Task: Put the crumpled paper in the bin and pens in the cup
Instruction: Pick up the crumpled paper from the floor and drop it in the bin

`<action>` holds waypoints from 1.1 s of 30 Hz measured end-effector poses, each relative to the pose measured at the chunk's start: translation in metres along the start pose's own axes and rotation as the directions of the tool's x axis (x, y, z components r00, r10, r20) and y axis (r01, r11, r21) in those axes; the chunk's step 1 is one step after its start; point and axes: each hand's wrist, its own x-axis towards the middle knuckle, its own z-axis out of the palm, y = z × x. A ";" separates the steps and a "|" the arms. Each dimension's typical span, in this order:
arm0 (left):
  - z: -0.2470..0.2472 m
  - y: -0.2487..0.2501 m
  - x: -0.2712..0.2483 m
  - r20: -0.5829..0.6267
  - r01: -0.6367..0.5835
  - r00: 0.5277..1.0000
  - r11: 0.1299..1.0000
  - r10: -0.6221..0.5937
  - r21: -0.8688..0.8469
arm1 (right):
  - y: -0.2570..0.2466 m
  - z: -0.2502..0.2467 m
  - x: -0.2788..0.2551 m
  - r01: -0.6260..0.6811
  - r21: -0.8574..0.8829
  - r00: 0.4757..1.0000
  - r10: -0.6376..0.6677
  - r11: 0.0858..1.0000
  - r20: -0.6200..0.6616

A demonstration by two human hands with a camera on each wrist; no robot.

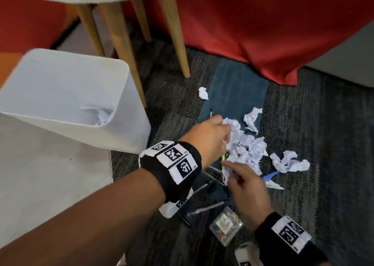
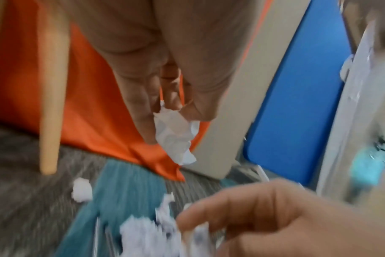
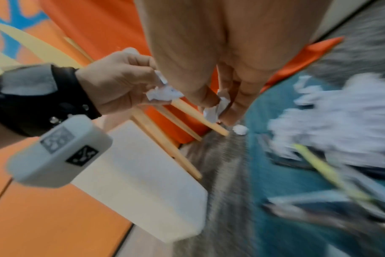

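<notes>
Grey carpet (image 1: 323, 124) with a teal strip formed the working floor, bordered by red upholstery (image 1: 263, 33) and the wooden legs (image 1: 119, 43) of a pale stool. Left hand (image 1: 208, 134), fingers curled, pinched a wad of crumpled paper (image 2: 176, 135) at the near-left edge of the paper pile (image 1: 249, 146); right hand (image 1: 249, 189) likewise pinched a second small wad (image 3: 215, 109) at the pile's near edge. Both hands thus held paper, neither wide. White bin (image 1: 66, 96) stood to the left of both hands, mouth tilted toward the viewer, one wad (image 1: 103, 116) already inside; the left hand lay nearer to it, so the carry would probably run leftward and slightly up over the rim. Loose wads lay outward: one (image 1: 203, 92) farther off on the teal strip, one (image 1: 253, 119) beyond the pile, a longer twist (image 1: 289, 162) to the right. Pens (image 1: 208, 207) lay on the floor beneath and between the wrists, long axes running roughly left-low to right-high; a yellow-green pen (image 3: 323, 167) showed under the pile. No cup could be identified with certainty. A clear packet (image 1: 225, 227) lay nearest the viewer, its print unreadable. Wrist bands (image 1: 176, 164) carried black-and-white square markers; no brand or legible writing appeared
</notes>
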 end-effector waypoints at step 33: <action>-0.155 -0.151 -0.114 -0.505 0.613 0.662 0.788 -0.554 -0.061 | -0.261 0.072 0.134 0.618 0.071 0.780 -0.622 0.783 0.071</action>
